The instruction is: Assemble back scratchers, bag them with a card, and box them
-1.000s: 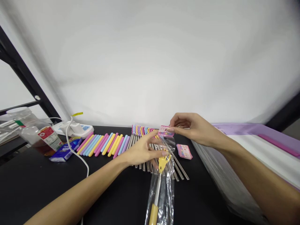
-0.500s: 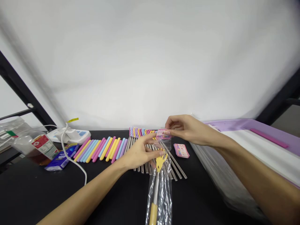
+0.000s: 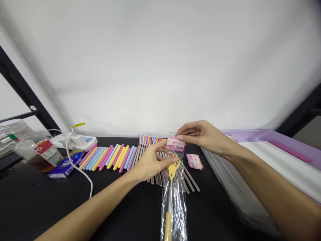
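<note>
Pink printed card (image 3: 175,144) sits at the mouth of a clear plastic bag (image 3: 175,204), raised above the black desk (image 3: 125,207) near its far edge, around the middle. The right hand (image 3: 200,135) has a closed grip on the card, with thumb and fingertips pinching its upper part. The left hand (image 3: 152,162) is half open, its fingers (image 3: 163,160) curved toward the bag just beside a yellow hand-shaped back scratcher head (image 3: 174,170); whether that grip has hold of the plastic, I cannot tell. Inside the bag, the scratcher's steel shaft and yellow handle (image 3: 168,227) run toward the desk's near edge. Steel rods (image 3: 157,179) fan out under the hands, and pastel pink, yellow, blue and purple handles (image 3: 107,157) lie side by side to their left. A second pink card (image 3: 194,161) lies just right of the rods. Toward the left edge are a white power strip (image 3: 75,142), a white cable (image 3: 75,170), a blue packet (image 3: 64,169) and a labelled plastic jar (image 3: 37,155). Along the right edge runs a stack of clear bags (image 3: 233,180), with a purple tray (image 3: 271,140) beyond.
</note>
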Demonstrator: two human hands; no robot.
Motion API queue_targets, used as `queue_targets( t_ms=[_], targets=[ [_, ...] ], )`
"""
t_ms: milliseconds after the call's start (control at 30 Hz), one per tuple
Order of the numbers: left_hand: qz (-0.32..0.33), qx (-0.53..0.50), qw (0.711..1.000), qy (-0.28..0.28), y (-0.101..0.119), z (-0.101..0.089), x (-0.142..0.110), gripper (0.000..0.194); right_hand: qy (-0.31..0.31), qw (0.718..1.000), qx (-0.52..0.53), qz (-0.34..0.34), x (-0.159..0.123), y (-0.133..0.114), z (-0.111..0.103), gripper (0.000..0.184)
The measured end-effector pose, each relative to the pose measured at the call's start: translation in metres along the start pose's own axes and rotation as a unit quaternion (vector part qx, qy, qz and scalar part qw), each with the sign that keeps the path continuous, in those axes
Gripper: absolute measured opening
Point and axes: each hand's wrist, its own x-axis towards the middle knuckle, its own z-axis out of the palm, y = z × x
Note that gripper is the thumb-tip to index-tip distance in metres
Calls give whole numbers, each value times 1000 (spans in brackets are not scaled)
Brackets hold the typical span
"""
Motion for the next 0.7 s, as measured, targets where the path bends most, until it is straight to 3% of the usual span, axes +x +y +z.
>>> queue_targets(
  t_ms=[200,400,600,700],
  targets=[
    [-11,-13,1000,11,2,3,-1,55,1,1000,24,-6,2,4,3,19],
    [9,-2,1000,19,2,3,-1,50,-18,999,-22,-36,-1,-2,5,7],
    [22,-33,999,1,2,3,-1,51,-68,996,-39,-39,-6,-9,-2,18],
    [26,-32,999,7,1,3,-1,51,-63,995,-67,-32,-7,-8,-5,18]
  ],
)
